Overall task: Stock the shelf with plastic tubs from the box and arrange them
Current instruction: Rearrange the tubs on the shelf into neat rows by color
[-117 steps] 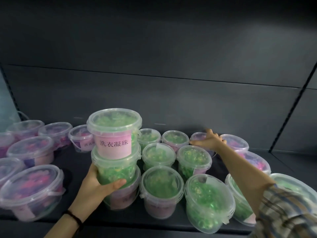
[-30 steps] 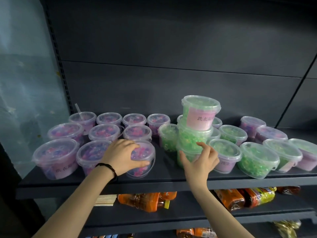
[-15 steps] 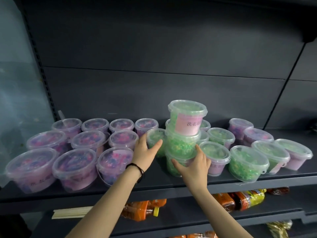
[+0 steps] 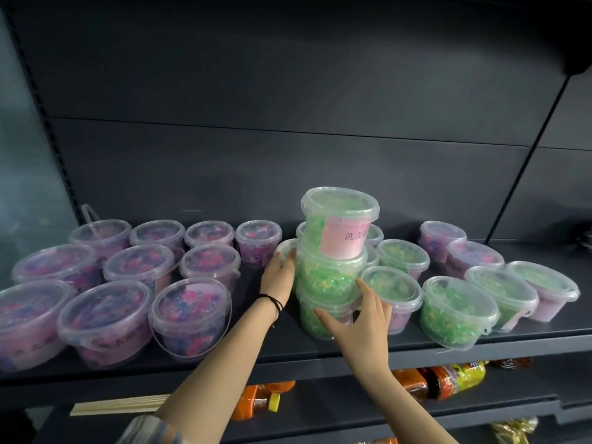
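Observation:
A stack of three green tubs stands at the middle of the dark shelf; its top tub carries a pink label. My left hand presses against the stack's left side at the middle tub, fingers fairly straight. My right hand cups the bottom tub from the front right, thumb across its front and fingers round its right side. Purple tubs fill the shelf's left part. More green tubs sit to the right.
Two purple tubs stand at the back right, and a pink-labelled tub sits at the far right. Bottles and a flat wooden strip lie on the shelf below. The dark back panel rises behind the tubs.
My left hand has left the front purple tub and moved right to the side of the green stack. My right hand has stayed on the bottom tub of the stack.

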